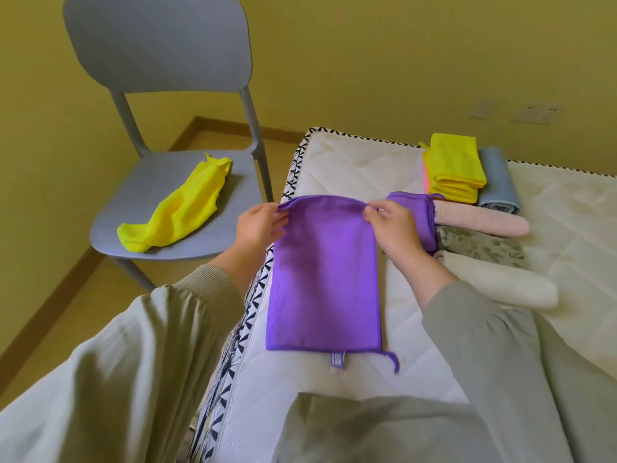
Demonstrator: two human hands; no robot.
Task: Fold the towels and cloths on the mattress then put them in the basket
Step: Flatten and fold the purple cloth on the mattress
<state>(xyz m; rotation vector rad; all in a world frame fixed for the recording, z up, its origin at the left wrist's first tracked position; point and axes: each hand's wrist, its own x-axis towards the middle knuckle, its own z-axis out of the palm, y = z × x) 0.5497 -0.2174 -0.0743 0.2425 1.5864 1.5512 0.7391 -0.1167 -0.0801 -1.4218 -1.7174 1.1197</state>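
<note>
We saw the purple cloth (324,279) lying flat on the white quilted mattress (567,228), close to its patterned left edge, folded into a long upright rectangle. Its weave looked fine and smooth, a small tag stuck out under the near hem, and a loose purple thread curled off the near right corner. The far edge was lifted slightly off the mattress. The left hand (260,225) pinched the far left corner between thumb and fingers, and the right hand (390,225) pinched the far right corner the same way; both grips were closed on the cloth. Grey-green sleeves covered both forearms.

Just behind the right hand lay another purple cloth (417,208), folded, touching a rolled pink towel (480,222). Beyond these sat a stack of folded yellow cloths (454,168) with a rolled blue-grey towel (497,182) just beside it. Nearer us were a leaf-patterned cloth (480,245) and a rolled cream towel (500,282).

To the left of the mattress stood a grey chair (157,45), and a crumpled yellow cloth (177,208) lay unfolded across its seat. We could see no basket.
</note>
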